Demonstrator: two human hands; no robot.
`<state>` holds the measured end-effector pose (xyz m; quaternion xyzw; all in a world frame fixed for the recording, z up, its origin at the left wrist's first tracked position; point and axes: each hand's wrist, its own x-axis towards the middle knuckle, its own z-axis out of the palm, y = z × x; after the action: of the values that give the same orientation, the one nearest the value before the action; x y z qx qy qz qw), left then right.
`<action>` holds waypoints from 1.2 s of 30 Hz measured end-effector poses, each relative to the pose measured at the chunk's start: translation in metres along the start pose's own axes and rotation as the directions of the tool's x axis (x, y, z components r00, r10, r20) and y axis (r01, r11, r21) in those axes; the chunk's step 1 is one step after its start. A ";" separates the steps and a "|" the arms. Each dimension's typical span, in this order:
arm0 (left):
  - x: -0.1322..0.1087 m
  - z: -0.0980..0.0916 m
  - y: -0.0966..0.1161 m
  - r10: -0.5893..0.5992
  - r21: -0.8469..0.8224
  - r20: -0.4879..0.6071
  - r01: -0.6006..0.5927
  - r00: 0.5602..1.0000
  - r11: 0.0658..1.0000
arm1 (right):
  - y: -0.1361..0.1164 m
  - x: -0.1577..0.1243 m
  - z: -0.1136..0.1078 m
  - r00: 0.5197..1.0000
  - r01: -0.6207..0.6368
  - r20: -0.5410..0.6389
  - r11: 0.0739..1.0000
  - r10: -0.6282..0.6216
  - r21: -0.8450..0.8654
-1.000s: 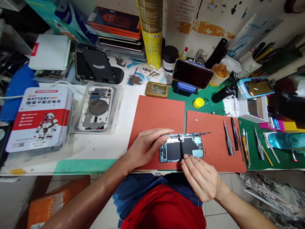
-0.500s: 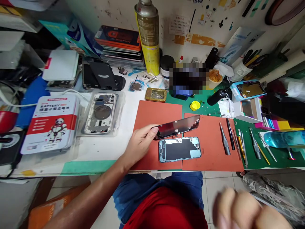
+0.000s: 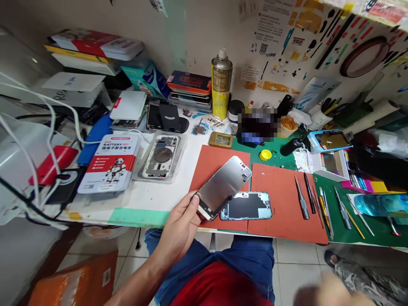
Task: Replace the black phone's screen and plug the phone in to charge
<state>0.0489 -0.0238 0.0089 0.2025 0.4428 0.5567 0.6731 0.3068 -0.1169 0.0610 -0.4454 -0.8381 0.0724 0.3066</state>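
My left hand (image 3: 181, 223) grips one end of a detached phone screen panel (image 3: 223, 186), lifted off the bench with its silver metal back turned up. Just below and right of it, the opened blue phone body (image 3: 247, 205) lies flat on the orange mat (image 3: 283, 199). My right hand (image 3: 331, 293) is a blur at the bottom right edge, down off the bench, and its fingers cannot be made out.
Screwdrivers and tweezers (image 3: 314, 202) lie in a row at the orange mat's right edge on a green mat (image 3: 366, 225). A phone housing in a clear tray (image 3: 159, 156), a battery box (image 3: 110, 162), a spray can (image 3: 221, 89) and stacked boxes crowd the back.
The screen panel came off the phone body and was lifted and flipped silver side up by my left hand. My right hand left the phone and dropped low right. The view tilted up.
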 end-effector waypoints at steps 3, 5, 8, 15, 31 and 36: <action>-0.015 -0.010 -0.002 -0.027 -0.024 -0.059 0.025 0.998 0.999 | 0.015 0.013 0.013 0.965 -0.250 -0.059 0.964 0.256 0.092; -0.023 -0.017 -0.003 -0.031 -0.017 -0.094 0.030 0.995 0.999 | 0.033 0.025 0.020 0.939 -0.339 -0.024 0.935 0.343 0.103; -0.035 -0.026 -0.002 -0.012 -0.002 -0.117 0.012 0.993 1.000 | 0.060 0.045 0.029 0.941 -0.171 0.278 0.979 0.195 -0.111; -0.054 -0.044 -0.006 0.033 0.021 -0.155 -0.030 0.987 0.999 | 0.078 0.081 0.040 0.828 0.214 0.560 0.933 -0.015 -0.291; -0.072 -0.062 -0.007 -0.019 -0.056 -0.299 0.003 0.954 0.998 | 0.085 0.118 0.041 0.768 0.122 0.635 0.956 0.079 -0.266; -0.092 -0.069 -0.013 -0.056 -0.074 -0.307 0.035 0.950 0.997 | 0.081 0.188 0.060 0.773 0.113 0.624 0.945 0.110 -0.306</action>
<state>0.0011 -0.1285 -0.0033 0.0797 0.5280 0.5806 0.6146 0.2505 0.0892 0.0656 -0.4384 -0.8925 0.0781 -0.0714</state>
